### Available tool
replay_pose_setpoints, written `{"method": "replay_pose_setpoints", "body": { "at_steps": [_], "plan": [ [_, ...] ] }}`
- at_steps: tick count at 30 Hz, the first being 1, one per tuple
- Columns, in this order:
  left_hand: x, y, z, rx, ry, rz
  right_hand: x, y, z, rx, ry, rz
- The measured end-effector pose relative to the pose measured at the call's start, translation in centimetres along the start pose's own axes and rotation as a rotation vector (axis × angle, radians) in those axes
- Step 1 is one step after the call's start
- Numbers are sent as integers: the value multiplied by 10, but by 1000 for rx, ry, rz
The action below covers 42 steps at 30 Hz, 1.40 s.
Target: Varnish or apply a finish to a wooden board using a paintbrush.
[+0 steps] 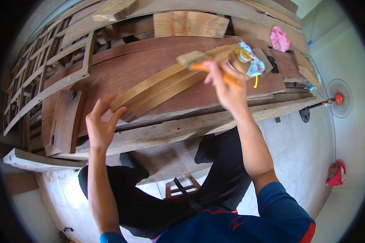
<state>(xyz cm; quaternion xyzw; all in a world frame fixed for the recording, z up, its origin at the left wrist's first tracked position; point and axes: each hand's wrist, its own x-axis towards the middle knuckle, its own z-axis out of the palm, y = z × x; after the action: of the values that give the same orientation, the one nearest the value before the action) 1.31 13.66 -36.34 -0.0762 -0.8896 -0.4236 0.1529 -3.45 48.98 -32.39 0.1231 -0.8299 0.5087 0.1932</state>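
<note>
A long yellow-brown wooden strip (147, 86) lies diagonally across a reddish-brown board (89, 99), with a second piece alongside it. My left hand (103, 123) grips the strip's lower left end between thumb and fingers. My right hand (225, 87) holds an orange-handled paintbrush (190, 59), its wide bristles over the strip's upper part, slightly blurred. Just right of the brush, a small tin (242, 55) with a yellow rim sits by a light-blue patterned cloth (256, 65).
Wooden lattice frames (48, 56) stand at the left, beside a dark plank (65, 119). Behind are loose planks (190, 24) and a pink cloth (280, 38). A fan (338, 98) stands at the right. My legs are below the bench's front beam (170, 130).
</note>
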Motion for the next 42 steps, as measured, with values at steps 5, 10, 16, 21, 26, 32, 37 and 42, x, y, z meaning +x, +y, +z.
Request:
{"method": "replay_pose_setpoints", "body": {
  "at_steps": [5,10,16,21,26,32,37,42],
  "plan": [
    [5,10,-5,31,27,32,23,27,-25,-169,146,97],
    [17,21,0,14,-67,4,-37,-32,61,152,-77,-395],
    [4,9,-9,-28,-23,3,-16,7,16,117,-127,-131],
    [14,19,-6,2,-61,28,15,51,-36,-137,221,-62],
    [14,6,0,54,-64,-33,-37,-25,66,143,-129,-415],
    [14,7,-10,25,-152,-1,-56,-26,84,274,-222,-403],
    [16,-6,-21,77,-181,-15,-67,-29,91,366,-360,-281],
    [14,-10,-19,49,-174,-18,-63,-30,90,377,-454,-235]
  ]
}}
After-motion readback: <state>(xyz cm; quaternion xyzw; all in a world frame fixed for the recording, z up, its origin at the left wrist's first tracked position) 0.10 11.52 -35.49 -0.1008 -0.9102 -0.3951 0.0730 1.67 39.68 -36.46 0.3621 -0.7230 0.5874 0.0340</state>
